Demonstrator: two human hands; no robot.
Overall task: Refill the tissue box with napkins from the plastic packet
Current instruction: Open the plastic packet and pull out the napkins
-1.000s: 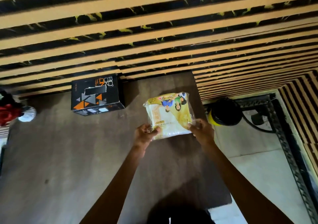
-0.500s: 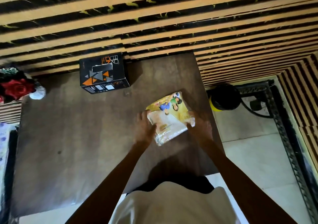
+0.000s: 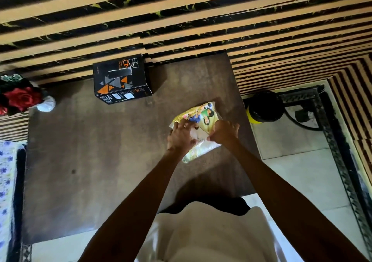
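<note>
Both hands pinch the top film of the yellow printed plastic napkin packet [image 3: 196, 130], which lies flat on the brown wooden table [image 3: 100, 151] right of centre: the left hand [image 3: 180, 136] with fingers spread, the right hand [image 3: 224, 133] curled into a fist. The black cardboard tissue box with orange triangles [image 3: 120, 80] stands well apart, up and to the left, by the striped wall [image 3: 181, 10].

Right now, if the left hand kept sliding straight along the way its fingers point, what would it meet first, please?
The left hand already lies on the packet, fingers pointing away from the body. Beyond the packet's far edge, bare table follows, then probably the striped wall. The black box sits well left of that line.
</note>
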